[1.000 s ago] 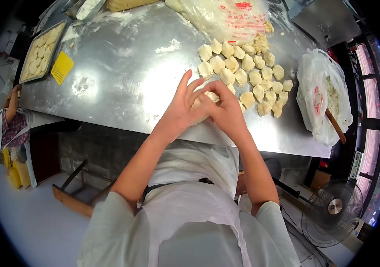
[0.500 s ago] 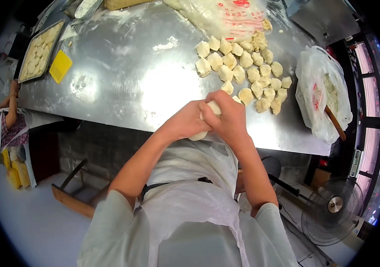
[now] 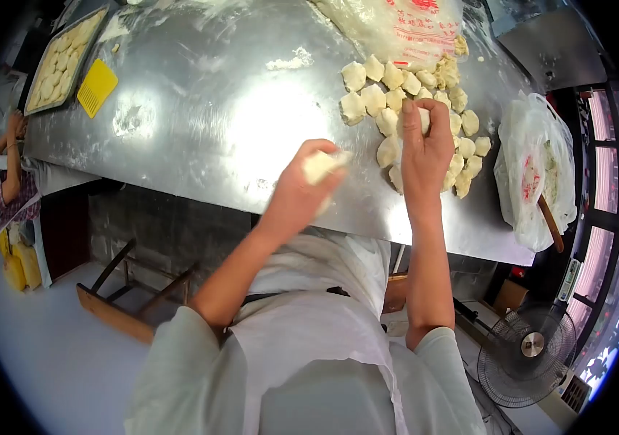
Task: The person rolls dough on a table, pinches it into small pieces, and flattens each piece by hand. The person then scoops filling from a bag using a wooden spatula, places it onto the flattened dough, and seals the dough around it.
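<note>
At tabletop's (image 3: 193, 94) near edge: dough lump (image 3: 317, 167) in curled left fingers (image 3: 314, 146). Farther: small piece (image 3: 424, 119) within nearly closed right fingers (image 3: 438, 122), over dough cluster (image 3: 387, 122). Rightward: plastic bag (image 3: 516, 141) of pale-green mixture (image 3: 551, 172). Far left: tray (image 3: 84, 64), pale dough pieces (image 3: 56, 67) inside.

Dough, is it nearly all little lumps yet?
Looks done: lots of lumps on the table. In hand: the left hand grips dough; the right hand is over the lumps, maybe with one. To go: probably the dough in that left hand. I can't tell if the top bag hides more.
</note>
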The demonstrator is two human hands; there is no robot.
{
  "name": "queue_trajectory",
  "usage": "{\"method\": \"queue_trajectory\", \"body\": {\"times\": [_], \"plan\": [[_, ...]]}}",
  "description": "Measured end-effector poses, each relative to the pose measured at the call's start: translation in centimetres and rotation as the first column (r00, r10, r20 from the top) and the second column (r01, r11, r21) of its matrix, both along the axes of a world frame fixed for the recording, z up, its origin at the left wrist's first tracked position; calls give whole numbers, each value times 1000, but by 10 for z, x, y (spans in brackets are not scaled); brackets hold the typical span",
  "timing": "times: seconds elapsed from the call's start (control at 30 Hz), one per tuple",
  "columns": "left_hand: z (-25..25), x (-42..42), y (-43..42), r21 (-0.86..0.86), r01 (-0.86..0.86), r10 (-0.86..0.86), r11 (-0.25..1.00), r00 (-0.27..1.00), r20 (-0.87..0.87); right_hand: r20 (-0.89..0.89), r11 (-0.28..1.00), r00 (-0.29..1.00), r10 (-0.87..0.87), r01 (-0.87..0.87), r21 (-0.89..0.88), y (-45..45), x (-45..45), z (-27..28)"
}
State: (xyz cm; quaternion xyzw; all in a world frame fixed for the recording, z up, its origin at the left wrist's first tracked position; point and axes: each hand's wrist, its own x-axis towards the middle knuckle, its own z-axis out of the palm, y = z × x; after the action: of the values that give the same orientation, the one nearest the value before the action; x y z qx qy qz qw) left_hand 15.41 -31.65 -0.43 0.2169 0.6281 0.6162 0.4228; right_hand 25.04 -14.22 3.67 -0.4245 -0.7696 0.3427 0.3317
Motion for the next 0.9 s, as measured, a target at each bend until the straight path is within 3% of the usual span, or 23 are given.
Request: {"method": "queue_trajectory", "body": {"times": [0.1, 0.13, 0.23, 0.27, 0.3, 0.37, 0.43, 0.5, 0.53, 0.63, 0.73, 0.83, 0.9], "plan": [[-11, -16, -10, 118, -64, 42, 991, 982, 182, 85, 986, 995, 46, -59, 158, -9, -6, -34], [-9, -14, -13, 97, -57, 42, 994, 987, 155, 303, 974, 947, 106, -161, 162, -13, -6, -42], [-3, -15, -10, 57, -56, 57, 997, 998, -15, 90, 873, 994, 56, -92, 478, -10, 0, -35], [-2, -14, -12, 38, -53, 57, 998, 992, -109, 64, 956, 998, -15, -4, 295, -14, 9, -18], [0, -15, -10, 30, -40, 46, 999, 977, -209, -31, 976, 1000, -1, 8, 219, -17, 13, -1], [1, -14, 0, -10, -1, -3, 1000, 886, -464, 3, 983, 994, 112, -110, -146, -24, 24, 12], [2, -3, 7, -17, 48, -49, 999, 812, -581, -104, 763, 880, 464, -456, -457, -31, 34, 8], [6, 8, 16, 10, 117, -87, 993, 791, -605, -93, 696, 803, 589, -563, -445, -50, 36, 7], [8, 10, 15, 8, 127, -93, 992, 766, -636, -171, 725, 802, 572, -592, -352, -57, 37, 0], [15, 15, 12, -13, 165, -124, 986, 682, -721, -289, 651, 847, 446, -528, -545, -59, 48, -11], [35, 22, 6, -118, 249, -274, 961, 815, -511, -523, 655, 832, 184, -501, -566, -64, 53, -35], [34, 30, 6, -159, 313, -349, 936, 878, -329, -485, 765, 851, 201, -446, -464, -67, 60, -36], [27, 38, 11, -140, 329, -357, 934, 876, -324, -394, 875, 879, 269, -394, -280, -66, 65, -33]]}}
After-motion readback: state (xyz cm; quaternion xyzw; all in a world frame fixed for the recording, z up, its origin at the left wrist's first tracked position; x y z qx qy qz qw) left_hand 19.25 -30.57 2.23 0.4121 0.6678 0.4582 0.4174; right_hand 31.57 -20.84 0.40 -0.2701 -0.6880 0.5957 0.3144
